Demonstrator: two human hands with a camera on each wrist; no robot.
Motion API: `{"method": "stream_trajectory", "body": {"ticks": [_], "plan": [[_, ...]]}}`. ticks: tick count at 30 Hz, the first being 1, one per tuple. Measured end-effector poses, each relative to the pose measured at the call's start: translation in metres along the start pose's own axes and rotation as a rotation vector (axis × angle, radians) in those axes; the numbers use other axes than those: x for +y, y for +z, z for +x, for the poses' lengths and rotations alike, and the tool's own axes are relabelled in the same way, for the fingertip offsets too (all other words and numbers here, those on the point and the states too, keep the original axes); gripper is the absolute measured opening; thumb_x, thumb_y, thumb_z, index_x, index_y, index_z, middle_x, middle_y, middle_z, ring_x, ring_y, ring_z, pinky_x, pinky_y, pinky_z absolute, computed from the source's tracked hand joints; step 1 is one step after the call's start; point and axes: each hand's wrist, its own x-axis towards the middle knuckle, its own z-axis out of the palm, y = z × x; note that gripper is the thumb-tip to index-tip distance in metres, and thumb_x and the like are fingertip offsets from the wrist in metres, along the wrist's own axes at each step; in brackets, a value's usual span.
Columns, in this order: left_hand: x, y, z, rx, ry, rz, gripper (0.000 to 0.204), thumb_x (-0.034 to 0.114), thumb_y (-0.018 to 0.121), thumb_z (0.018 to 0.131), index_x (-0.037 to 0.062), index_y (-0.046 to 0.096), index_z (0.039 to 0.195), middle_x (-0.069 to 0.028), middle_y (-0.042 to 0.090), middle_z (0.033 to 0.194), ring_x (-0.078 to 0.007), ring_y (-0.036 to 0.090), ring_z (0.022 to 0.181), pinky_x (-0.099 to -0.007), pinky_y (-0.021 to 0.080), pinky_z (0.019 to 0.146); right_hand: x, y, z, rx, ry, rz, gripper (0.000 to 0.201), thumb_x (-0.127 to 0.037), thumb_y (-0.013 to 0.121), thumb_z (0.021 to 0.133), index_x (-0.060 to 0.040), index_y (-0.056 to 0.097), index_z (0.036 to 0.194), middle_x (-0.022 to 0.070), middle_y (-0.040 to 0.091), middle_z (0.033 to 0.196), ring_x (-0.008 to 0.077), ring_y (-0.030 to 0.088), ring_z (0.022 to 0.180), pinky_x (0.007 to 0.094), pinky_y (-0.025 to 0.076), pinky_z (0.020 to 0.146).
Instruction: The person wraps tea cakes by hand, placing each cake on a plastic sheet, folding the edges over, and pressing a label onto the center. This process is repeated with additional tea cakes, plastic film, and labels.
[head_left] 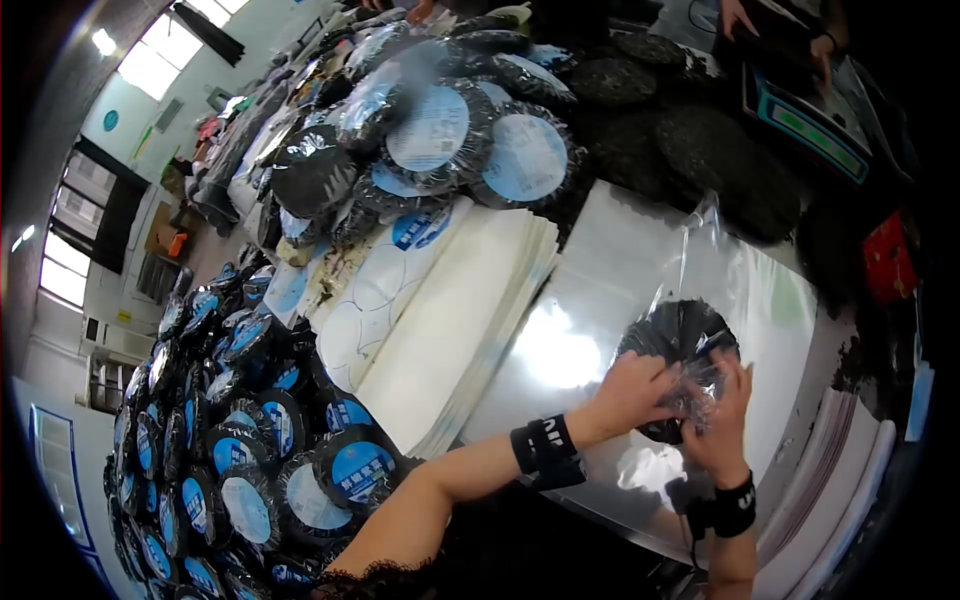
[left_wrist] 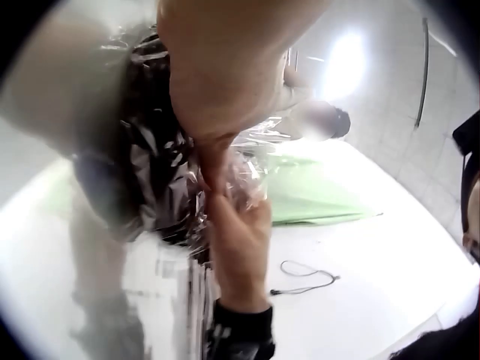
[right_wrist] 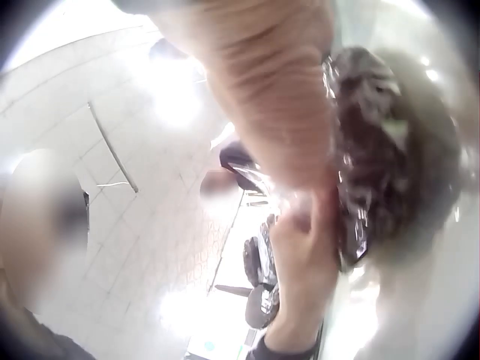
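Note:
A round black disc (head_left: 680,322) lies on the shiny metal work surface (head_left: 560,345) with clear film (head_left: 705,240) around it, its loose end spreading beyond the far edge. My left hand (head_left: 640,395) pinches gathered film over the disc from the left. On the right, my right hand (head_left: 722,415) pinches the same bunch, the fingers of both close together. In the left wrist view the dark wrapped disc (left_wrist: 154,150) stands beside my fingers and the right hand (left_wrist: 240,247). The right wrist view shows the wrapped disc (right_wrist: 367,157) beside the left hand (right_wrist: 304,255).
Left of the metal surface lies a stack of white sheets (head_left: 450,330). Wrapped discs with blue labels (head_left: 360,470) are heaped at the left, more (head_left: 525,155) at the back. A scale (head_left: 810,130) stands at the far right, near another person's hands (head_left: 738,15).

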Motion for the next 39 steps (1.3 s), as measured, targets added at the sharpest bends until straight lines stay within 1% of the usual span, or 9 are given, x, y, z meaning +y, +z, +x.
{"method": "stream_trajectory", "body": {"ticks": [3, 11, 14, 18, 22, 24, 26, 36, 39], "plan": [[0.005, -0.027, 0.012, 0.355, 0.221, 0.139, 0.093, 0.047, 0.088, 0.064, 0.004, 0.057, 0.14, -0.0113, 0.058, 0.111, -0.027, 0.059, 0.102, -0.0396, 0.045, 0.089, 0.009, 0.014, -0.003, 0.074, 0.239, 0.666, 0.07, -0.025, 0.075, 0.08, -0.0021, 0.053, 0.143, 0.0254, 0.059, 0.128, 0.0392, 0.062, 0.116, 0.043, 0.048, 0.102], [-0.009, -0.005, 0.02, 0.236, 0.2, 0.04, 0.093, 0.048, 0.091, 0.061, 0.0021, 0.06, 0.135, -0.0159, 0.053, 0.142, -0.0304, 0.049, 0.136, -0.0409, 0.039, 0.11, 0.02, 0.031, 0.049, 0.233, 0.304, 0.509, 0.048, -0.035, 0.081, 0.079, 0.0015, 0.068, 0.107, 0.0216, 0.061, 0.118, 0.0395, 0.063, 0.1, 0.0453, 0.051, 0.089], [-0.005, -0.02, 0.033, 0.42, 0.158, -0.275, 0.086, 0.046, 0.091, 0.063, 0.0048, 0.063, 0.133, -0.0125, 0.058, 0.135, -0.0295, 0.056, 0.126, -0.0408, 0.041, 0.108, 0.047, 0.075, 0.018, 0.152, -0.096, 0.507, 0.072, -0.046, 0.082, 0.077, 0.0026, 0.056, 0.123, 0.0205, 0.06, 0.117, 0.0373, 0.063, 0.101, 0.0428, 0.052, 0.089], [0.001, -0.017, 0.038, 0.184, 0.08, 0.011, 0.068, 0.041, 0.09, 0.068, 0.0116, 0.07, 0.127, -0.0082, 0.063, 0.119, -0.0318, 0.062, 0.109, -0.044, 0.045, 0.1, 0.034, 0.059, 0.029, 0.398, 0.468, 0.837, 0.062, -0.051, 0.078, 0.081, 0.0024, 0.062, 0.108, 0.0179, 0.062, 0.096, 0.04, 0.063, 0.088, 0.0439, 0.052, 0.087], [0.011, -0.02, 0.036, 0.537, 0.049, -0.278, 0.065, 0.024, 0.084, 0.075, 0.0091, 0.062, 0.135, -0.0116, 0.064, 0.124, -0.0337, 0.059, 0.122, -0.0503, 0.041, 0.109, 0.056, 0.08, 0.023, 0.19, -0.043, 0.693, 0.062, -0.04, 0.078, 0.082, 0.0032, 0.057, 0.121, 0.0201, 0.061, 0.116, 0.0411, 0.06, 0.103, 0.0457, 0.051, 0.094], [0.01, -0.008, 0.036, 0.35, 0.171, -0.099, 0.061, 0.016, 0.079, 0.078, 0.0072, 0.059, 0.135, -0.0138, 0.063, 0.13, -0.034, 0.056, 0.129, -0.0503, 0.035, 0.117, 0.037, 0.071, 0.013, 0.081, 0.411, 0.777, 0.055, -0.029, 0.075, 0.085, 0.0027, 0.058, 0.127, 0.0214, 0.062, 0.125, 0.0419, 0.058, 0.116, 0.0459, 0.049, 0.099], [0.007, -0.003, 0.034, 0.293, 0.305, 0.258, 0.044, 0.017, 0.071, 0.084, 0.0036, 0.063, 0.126, -0.0117, 0.065, 0.128, -0.0302, 0.055, 0.132, -0.0513, 0.032, 0.118, -0.022, 0.069, 0.023, 0.513, 0.649, 0.606, 0.034, -0.017, 0.07, 0.087, -0.0002, 0.066, 0.116, 0.0189, 0.067, 0.111, 0.0395, 0.061, 0.108, 0.0434, 0.05, 0.094], [0.017, -0.009, 0.029, 0.089, 0.29, 0.039, 0.087, 0.034, 0.063, 0.08, 0.0013, 0.036, 0.156, -0.0193, 0.038, 0.161, -0.0371, 0.027, 0.154, -0.0562, 0.007, 0.125, -0.009, 0.06, 0.011, 0.056, 0.446, 0.333, 0.011, -0.015, 0.072, 0.077, -0.0042, 0.072, 0.078, 0.0147, 0.07, 0.08, 0.0377, 0.067, 0.078, 0.0468, 0.052, 0.074], [0.017, 0.002, 0.029, 0.09, 0.293, 0.343, 0.066, 0.036, 0.065, 0.088, 0.0037, 0.053, 0.145, -0.0127, 0.042, 0.161, -0.0356, 0.027, 0.154, -0.0561, 0.011, 0.125, 0.024, -0.008, -0.045, -0.01, 0.657, 1.126, 0.02, -0.018, 0.074, 0.084, 0.0, 0.076, 0.094, 0.0162, 0.074, 0.088, 0.0286, 0.072, 0.085, 0.0383, 0.055, 0.082]]}}
